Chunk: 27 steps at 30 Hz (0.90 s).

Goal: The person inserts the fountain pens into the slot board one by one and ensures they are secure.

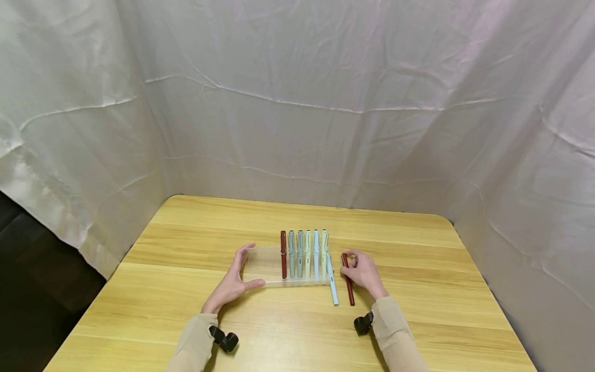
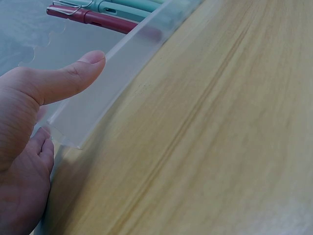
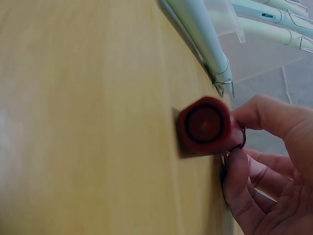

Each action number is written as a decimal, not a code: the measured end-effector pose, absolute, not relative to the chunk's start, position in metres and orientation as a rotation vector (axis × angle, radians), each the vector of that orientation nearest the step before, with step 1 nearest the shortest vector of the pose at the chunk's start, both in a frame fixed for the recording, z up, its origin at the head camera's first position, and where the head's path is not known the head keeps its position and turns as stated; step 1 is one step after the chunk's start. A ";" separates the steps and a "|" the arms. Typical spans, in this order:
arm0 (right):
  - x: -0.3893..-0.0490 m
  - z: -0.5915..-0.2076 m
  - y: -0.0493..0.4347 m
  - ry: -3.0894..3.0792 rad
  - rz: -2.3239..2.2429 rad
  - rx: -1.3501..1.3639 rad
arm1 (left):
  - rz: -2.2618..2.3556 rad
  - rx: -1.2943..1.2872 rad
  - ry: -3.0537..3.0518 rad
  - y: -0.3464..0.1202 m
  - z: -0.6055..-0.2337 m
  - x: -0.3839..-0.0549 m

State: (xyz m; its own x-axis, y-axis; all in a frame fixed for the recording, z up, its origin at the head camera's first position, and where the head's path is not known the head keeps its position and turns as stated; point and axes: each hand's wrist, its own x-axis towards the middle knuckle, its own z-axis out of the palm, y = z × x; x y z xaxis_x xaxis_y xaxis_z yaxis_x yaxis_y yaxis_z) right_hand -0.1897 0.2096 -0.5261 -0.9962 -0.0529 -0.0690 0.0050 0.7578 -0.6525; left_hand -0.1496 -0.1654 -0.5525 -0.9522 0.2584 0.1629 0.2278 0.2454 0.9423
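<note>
A clear plastic pen tray lies on the table. Across its right part lie several pens side by side: a dark red pen at the left of the row, then blue-green, pale green and light blue ones. My left hand grips the tray's left end, thumb at the front wall and fingers at the back. A light blue pen lies slanted at the tray's right end. To its right, my right hand pinches another dark red pen between thumb and fingers, near its upper part.
The wooden table has rounded far corners. Pale curtains hang behind it and at both sides. Each wrist carries a small black camera. Something dark stands beyond the table's left edge.
</note>
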 end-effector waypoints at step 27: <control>-0.189 -0.520 0.214 2.717 -1.252 0.052 | 1.843 0.500 2.479 -0.165 -0.551 -0.149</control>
